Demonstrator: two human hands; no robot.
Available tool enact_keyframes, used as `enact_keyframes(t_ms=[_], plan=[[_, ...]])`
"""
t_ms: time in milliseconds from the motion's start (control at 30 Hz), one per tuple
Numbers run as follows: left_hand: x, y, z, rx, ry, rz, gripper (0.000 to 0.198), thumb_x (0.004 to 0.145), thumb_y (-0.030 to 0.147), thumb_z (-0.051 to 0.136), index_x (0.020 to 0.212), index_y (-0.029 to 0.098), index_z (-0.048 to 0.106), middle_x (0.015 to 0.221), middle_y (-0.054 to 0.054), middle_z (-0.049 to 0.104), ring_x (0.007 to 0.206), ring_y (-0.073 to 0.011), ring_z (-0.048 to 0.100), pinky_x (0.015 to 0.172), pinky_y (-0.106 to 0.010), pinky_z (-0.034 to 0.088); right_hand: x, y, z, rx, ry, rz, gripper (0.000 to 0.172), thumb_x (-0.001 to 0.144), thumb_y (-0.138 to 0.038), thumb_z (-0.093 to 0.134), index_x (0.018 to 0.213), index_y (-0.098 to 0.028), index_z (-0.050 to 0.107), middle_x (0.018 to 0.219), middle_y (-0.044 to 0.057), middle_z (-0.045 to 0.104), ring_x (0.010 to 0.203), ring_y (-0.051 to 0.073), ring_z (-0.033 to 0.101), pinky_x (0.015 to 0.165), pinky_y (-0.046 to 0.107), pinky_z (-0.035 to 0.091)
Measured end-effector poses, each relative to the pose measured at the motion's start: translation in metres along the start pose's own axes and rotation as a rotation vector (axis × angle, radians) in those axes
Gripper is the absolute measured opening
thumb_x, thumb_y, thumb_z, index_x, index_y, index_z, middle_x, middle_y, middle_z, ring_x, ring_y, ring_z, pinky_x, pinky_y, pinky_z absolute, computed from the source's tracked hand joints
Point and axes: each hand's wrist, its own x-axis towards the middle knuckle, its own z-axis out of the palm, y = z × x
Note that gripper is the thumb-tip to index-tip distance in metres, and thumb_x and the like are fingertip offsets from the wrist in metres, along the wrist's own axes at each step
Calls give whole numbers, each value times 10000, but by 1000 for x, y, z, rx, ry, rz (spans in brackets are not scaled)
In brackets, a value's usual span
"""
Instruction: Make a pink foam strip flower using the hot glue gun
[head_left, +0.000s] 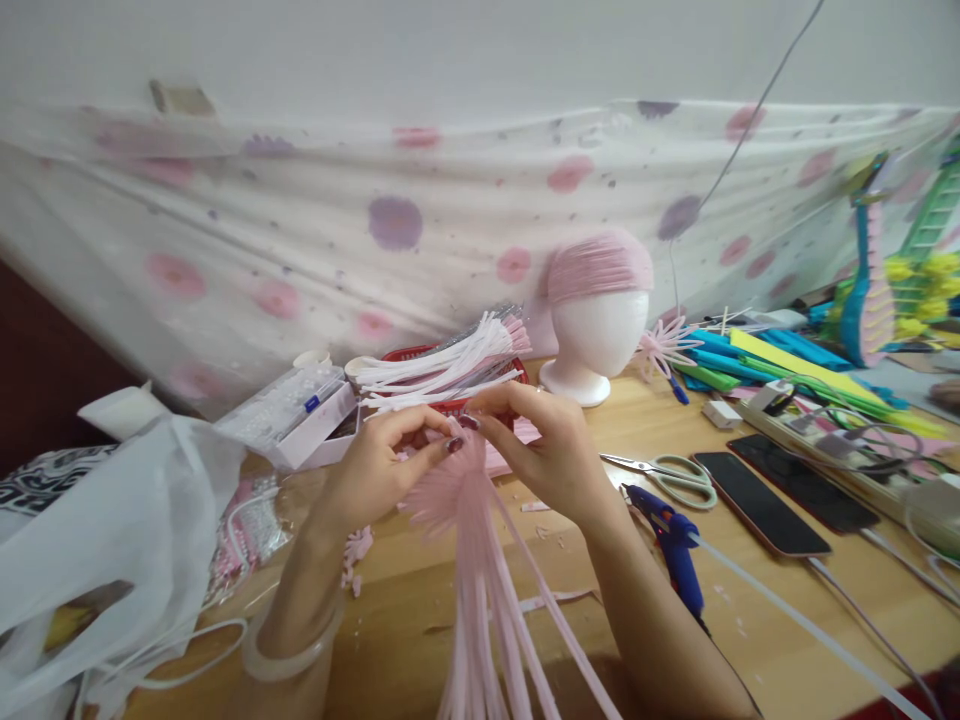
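A bundle of long pink pipe cleaners [480, 570] hangs down toward the table's front edge, with shorter ends fanning out to the left. At its top, my left hand [386, 465] pinches it between thumb and forefinger. My right hand [536, 435] grips the same spot from the other side, its fingertips close to the left ones. The exact point of contact is partly hidden by the fingers. Behind the hands, white and pink pipe cleaners [442, 360] lie over a red basket [409, 353]. A white foam head [600, 335] wearing a pink cap [600, 265] stands to the right.
Right of my arm lie scissors [675, 480], a blue glue gun [671, 550], two phones [761, 500] and a power strip [840, 450] with cables. Coloured pipe cleaners [795, 365] spread at the back right. On the left are a plastic box [285, 410] and a white bag [142, 520].
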Motion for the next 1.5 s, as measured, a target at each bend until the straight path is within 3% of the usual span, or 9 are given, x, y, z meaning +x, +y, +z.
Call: enact_keyframes(t_ms=[433, 633, 800, 867, 967, 1133, 1333, 1500], plan=[[1, 0, 3, -21, -23, 14, 83, 828, 237, 655, 828, 180, 715, 755, -3, 711, 662, -127, 587, 609, -218, 453, 0, 2, 1, -14, -29, 16, 85, 910, -114, 603, 906, -183, 652, 791, 5, 698, 690, 130, 598, 641, 235, 445], [2, -6, 4, -46, 1, 14, 89, 838, 250, 655, 832, 186, 716, 785, -11, 719, 688, -133, 603, 620, -221, 461, 0, -1, 0, -28, -15, 27, 50, 936, -175, 588, 950, -188, 634, 743, -12, 636, 675, 130, 575, 627, 240, 438], [0, -9, 4, -64, 191, 72, 47, 830, 236, 683, 832, 201, 713, 766, 10, 711, 660, -113, 607, 588, -192, 458, -4, -10, -18, -101, 52, 119, 169, 988, -305, 526, 1085, -196, 611, 929, 42, 675, 805, 164, 618, 696, 273, 466], [-1, -9, 4, -49, 291, 120, 23, 834, 218, 681, 830, 207, 700, 738, 29, 693, 630, -98, 595, 566, -174, 451, -8, -13, -27, -69, -18, 232, 238, 1022, -381, 450, 1126, -221, 593, 1005, 46, 686, 851, 170, 643, 716, 279, 479], [-2, -9, 5, 26, 444, 204, 49, 853, 173, 652, 843, 211, 681, 727, 45, 681, 619, -84, 594, 573, -158, 458, -13, -14, -35, -20, -168, 374, 319, 1040, -467, 357, 1171, -266, 567, 968, 23, 693, 874, 180, 665, 737, 293, 491], [-1, -9, 5, 258, 611, 329, 90, 860, 113, 634, 875, 199, 656, 760, 34, 692, 672, -92, 631, 605, -156, 478, -14, -15, -33, 45, -347, 411, 273, 1010, -444, 445, 1180, -258, 549, 823, -7, 678, 760, 170, 645, 673, 279, 479], [0, -12, 7, 479, 705, 525, 104, 870, 95, 626, 922, 183, 641, 770, 5, 698, 700, -118, 642, 678, -199, 507, -10, -20, -28, -33, -285, 320, 137, 937, -254, 563, 1061, -238, 619, 712, -43, 636, 665, 136, 585, 618, 252, 421], [0, -15, 9, 567, 747, 604, 113, 874, 79, 612, 928, 176, 635, 756, -11, 707, 699, -130, 659, 695, -217, 517, -11, -29, -22, -146, -181, 309, 86, 935, -277, 581, 923, -247, 661, 714, -44, 659, 656, 136, 592, 602, 255, 399]])
